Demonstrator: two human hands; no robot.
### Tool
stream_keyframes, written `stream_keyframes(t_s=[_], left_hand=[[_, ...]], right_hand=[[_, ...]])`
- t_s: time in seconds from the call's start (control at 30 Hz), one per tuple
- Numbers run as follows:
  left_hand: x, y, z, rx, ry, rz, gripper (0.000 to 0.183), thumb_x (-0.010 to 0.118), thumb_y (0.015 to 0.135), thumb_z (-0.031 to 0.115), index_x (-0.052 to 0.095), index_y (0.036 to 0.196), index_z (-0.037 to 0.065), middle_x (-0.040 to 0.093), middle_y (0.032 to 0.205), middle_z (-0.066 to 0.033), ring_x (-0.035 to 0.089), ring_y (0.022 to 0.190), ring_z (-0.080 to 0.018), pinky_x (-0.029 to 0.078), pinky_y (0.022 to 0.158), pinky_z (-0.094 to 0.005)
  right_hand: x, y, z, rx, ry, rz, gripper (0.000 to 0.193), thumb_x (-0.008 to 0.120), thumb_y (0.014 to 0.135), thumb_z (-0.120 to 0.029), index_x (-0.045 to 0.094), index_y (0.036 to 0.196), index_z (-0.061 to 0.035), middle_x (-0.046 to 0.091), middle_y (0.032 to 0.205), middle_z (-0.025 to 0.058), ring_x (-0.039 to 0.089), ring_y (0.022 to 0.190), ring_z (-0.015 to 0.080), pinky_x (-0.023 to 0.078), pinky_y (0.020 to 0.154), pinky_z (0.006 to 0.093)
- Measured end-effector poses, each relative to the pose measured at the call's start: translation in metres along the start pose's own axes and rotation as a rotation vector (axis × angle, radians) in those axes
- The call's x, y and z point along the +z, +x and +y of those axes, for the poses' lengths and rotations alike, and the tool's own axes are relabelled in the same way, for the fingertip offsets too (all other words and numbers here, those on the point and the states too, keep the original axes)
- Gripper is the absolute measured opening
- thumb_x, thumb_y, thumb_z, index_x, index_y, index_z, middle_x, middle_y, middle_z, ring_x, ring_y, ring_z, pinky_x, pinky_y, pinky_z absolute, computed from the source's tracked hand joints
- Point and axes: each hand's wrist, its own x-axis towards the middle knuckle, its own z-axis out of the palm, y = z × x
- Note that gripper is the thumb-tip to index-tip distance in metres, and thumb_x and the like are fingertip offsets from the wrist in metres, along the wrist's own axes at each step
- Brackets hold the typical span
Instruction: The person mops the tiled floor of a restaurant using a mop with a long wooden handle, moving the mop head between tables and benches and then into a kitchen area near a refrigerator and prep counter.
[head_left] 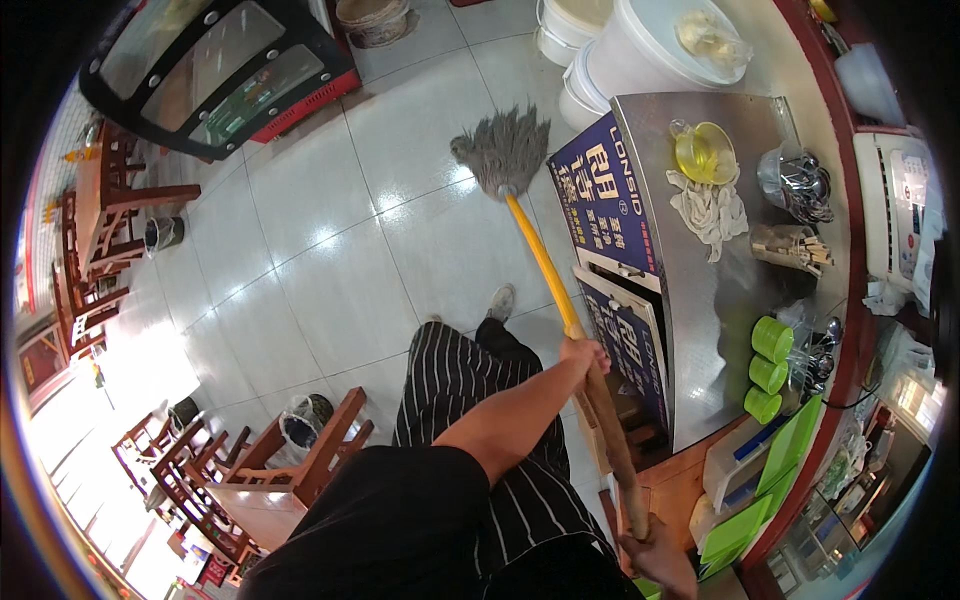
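Observation:
A mop (505,150) with a grey string head and a long yellow and bare-wood handle (540,258) slants across the middle of the view. Its head lies on the tiled floor beside the metal cabinet. My left hand (583,356) is wrapped round the handle about midway, where the yellow part meets the wood. Lower down, near the handle's end, my right hand (657,560) is closed on it too. A striped black apron (455,375) hangs over my legs.
Along the right stands a metal cabinet (700,330) with blue door panels, bearing a yellow-green jug (697,152), cloth, utensils and green cups (768,368). White buckets (640,55) stand beyond it. At left are wooden tables and chairs (335,450), a bin (305,420) and a black-framed glass case (215,75).

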Motion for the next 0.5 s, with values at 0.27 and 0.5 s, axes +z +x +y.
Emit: stream_keyframes(t_s=[0.27, 0.5], left_hand=[[-0.034, -0.083, -0.02, 0.017, -0.03, 0.023, 0.028, 0.06, 0.087, 0.01, 0.045, 0.11, 0.006, 0.059, 0.085, -0.0135, 0.064, 0.065, -0.026, 0.056, 0.055, -0.0391], [-0.209, -0.068, -0.001, 0.29, -0.239, 0.496, 0.027, 0.065, 0.082, 0.006, 0.047, 0.103, 0.006, 0.062, 0.084, -0.0157, 0.066, 0.064, -0.0298, 0.048, 0.042, -0.0401]], right_hand=[[-0.051, -0.057, -0.04, 0.194, -0.301, -0.217, 0.039, 0.07, 0.086, -0.017, 0.051, 0.113, 0.0026, 0.059, 0.076, 0.0074, 0.06, 0.06, 0.0157, 0.049, 0.053, 0.0299], [0.04, 0.006, -0.128, 0.014, -0.603, -0.423, 0.015, 0.061, 0.085, -0.01, 0.055, 0.095, -0.0009, 0.057, 0.067, 0.005, 0.057, 0.056, 0.0145, 0.045, 0.05, 0.0298]])
